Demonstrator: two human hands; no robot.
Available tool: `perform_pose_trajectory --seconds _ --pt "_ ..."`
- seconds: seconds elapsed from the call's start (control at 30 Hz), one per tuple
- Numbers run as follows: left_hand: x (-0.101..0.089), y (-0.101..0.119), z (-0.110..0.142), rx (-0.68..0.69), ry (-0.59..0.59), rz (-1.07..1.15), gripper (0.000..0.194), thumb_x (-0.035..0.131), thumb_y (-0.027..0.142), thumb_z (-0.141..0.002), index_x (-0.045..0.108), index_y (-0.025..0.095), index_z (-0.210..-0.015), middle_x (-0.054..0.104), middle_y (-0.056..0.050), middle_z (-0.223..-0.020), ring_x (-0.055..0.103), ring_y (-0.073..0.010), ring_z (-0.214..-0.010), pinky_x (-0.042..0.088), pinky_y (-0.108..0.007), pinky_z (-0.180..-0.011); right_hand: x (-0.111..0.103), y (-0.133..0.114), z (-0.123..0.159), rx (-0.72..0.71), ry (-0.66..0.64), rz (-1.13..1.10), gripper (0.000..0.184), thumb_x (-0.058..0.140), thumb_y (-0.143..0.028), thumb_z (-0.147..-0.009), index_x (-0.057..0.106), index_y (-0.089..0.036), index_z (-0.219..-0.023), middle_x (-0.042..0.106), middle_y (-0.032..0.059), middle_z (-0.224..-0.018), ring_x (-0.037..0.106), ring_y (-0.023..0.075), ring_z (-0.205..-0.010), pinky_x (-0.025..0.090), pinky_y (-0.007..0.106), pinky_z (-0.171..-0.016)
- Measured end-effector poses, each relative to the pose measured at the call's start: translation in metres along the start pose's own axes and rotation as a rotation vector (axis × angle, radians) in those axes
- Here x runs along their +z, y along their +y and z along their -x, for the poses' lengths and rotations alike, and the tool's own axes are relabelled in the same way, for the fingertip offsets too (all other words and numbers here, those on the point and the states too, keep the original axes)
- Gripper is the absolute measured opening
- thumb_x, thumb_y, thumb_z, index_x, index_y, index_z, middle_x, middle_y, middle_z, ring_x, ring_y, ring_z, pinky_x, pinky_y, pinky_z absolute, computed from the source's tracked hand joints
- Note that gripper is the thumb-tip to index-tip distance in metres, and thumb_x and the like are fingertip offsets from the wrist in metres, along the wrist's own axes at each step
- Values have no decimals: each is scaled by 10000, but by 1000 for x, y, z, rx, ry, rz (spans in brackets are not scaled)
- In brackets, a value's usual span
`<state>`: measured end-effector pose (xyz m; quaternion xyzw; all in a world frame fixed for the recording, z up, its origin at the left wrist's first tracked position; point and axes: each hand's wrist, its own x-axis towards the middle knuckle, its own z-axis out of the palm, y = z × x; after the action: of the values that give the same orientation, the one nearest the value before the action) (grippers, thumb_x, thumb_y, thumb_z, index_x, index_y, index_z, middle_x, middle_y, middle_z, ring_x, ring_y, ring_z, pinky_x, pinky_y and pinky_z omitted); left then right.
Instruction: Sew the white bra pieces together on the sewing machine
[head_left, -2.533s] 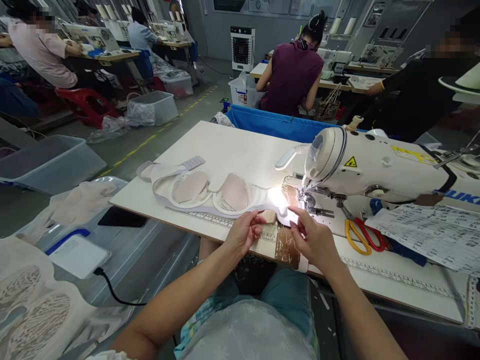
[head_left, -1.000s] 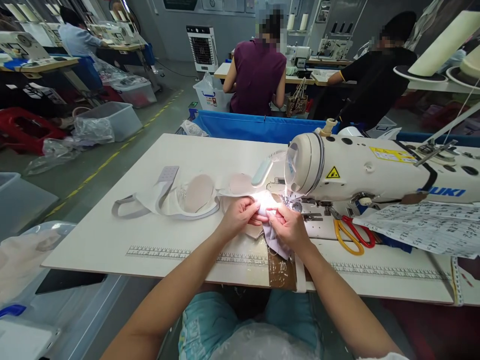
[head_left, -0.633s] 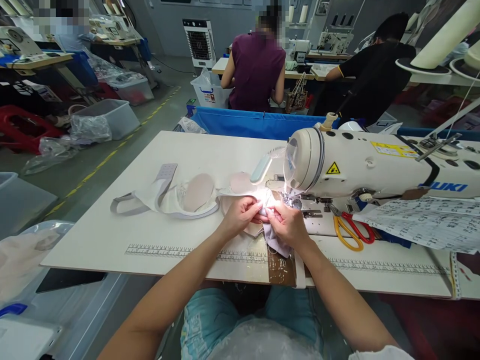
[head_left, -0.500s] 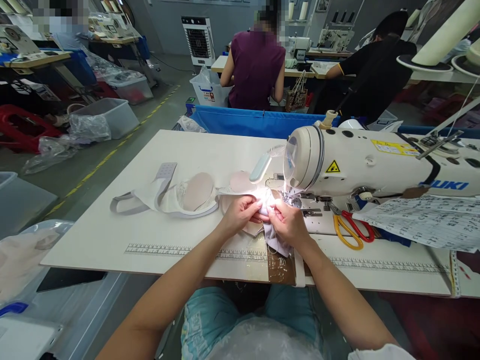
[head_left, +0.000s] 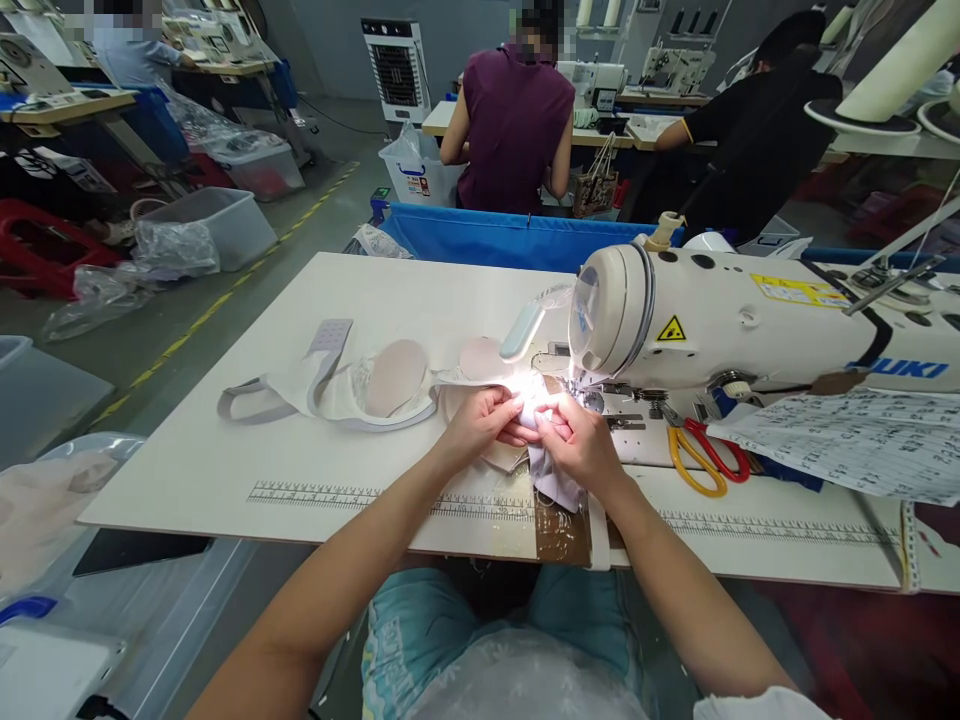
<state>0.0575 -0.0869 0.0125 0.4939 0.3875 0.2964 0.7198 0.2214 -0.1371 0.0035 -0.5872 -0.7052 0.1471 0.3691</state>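
The pale bra lay across the white tabletop, a greyish band looped at its left end beside an upturned lilac-grey tab marked with small spots. Next came a smooth, blush-beige cup framed by off-white lace and fabric, then a second blush cup, partly covered. The left hand pinched the bra's right-hand end between thumb and fingers. Beside it, the right hand pinched the same end, where glare bleached the cloth and a lilac piece hung creased below. The sewing machine's needle area stood just beyond, with scissors farther right.
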Motion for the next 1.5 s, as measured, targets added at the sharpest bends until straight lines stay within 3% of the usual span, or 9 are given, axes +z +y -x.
perform_pose_trajectory --seconds 0.13,0.33,0.53,0.7,1.0,1.27,1.5 --pt "1 1 1 4 9 -9 209 617 319 -860 532 139 -796 692 -48 -622 717 -177 -636 588 -263 -615 1 0 1 -7 2 16 177 518 -349 -855 592 -189 -867 443 -52 -508 433 117 -466 366 242 -525" --pt "1 2 2 12 -26 -27 193 581 298 -879 519 148 -773 700 -52 -638 722 -181 -660 585 -262 -624 3 2 0 -4 23 -8 183 497 -327 -871 566 -196 -763 455 -43 -518 449 113 -480 358 236 -514" --pt "1 4 2 -11 -28 -29 177 562 301 -894 525 144 -821 708 -70 -645 724 -181 -680 579 -258 -635 -5 -2 -1 141 41 -143 176 522 -368 -857 562 -211 -789 459 -61 -512 439 109 -476 355 223 -493" --pt "1 4 2 -20 -13 -1 178 589 291 -877 517 149 -798 708 -64 -665 723 -177 -666 578 -248 -617 -3 -1 1 23 50 -24 173 529 -341 -851 618 -193 -871 391 -71 -480 401 105 -448 358 225 -500" --pt "1 6 2 -35 -53 25 146 553 246 -895 538 130 -807 716 -81 -693 724 -176 -663 578 -242 -615 5 4 1 -95 85 81 234 474 -343 -899 629 -190 -812 503 -25 -530 465 108 -489 364 224 -523" --pt "1 5 2 -54 -52 47 133 554 246 -902 538 127 -845 714 -84 -656 725 -185 -662 574 -240 -608 -2 -2 0 146 52 -155 215 510 -387 -873 540 -208 -759 422 -69 -486 393 99 -451 327 221 -471" --pt "1 6 1 -54 -35 41 141 576 253 -890 542 124 -846 721 -89 -697 727 -184 -677 576 -231 -605 -3 0 2 -21 70 -10 165 530 -336 -859 601 -189 -839 366 -80 -472 391 97 -433 352 223 -489"
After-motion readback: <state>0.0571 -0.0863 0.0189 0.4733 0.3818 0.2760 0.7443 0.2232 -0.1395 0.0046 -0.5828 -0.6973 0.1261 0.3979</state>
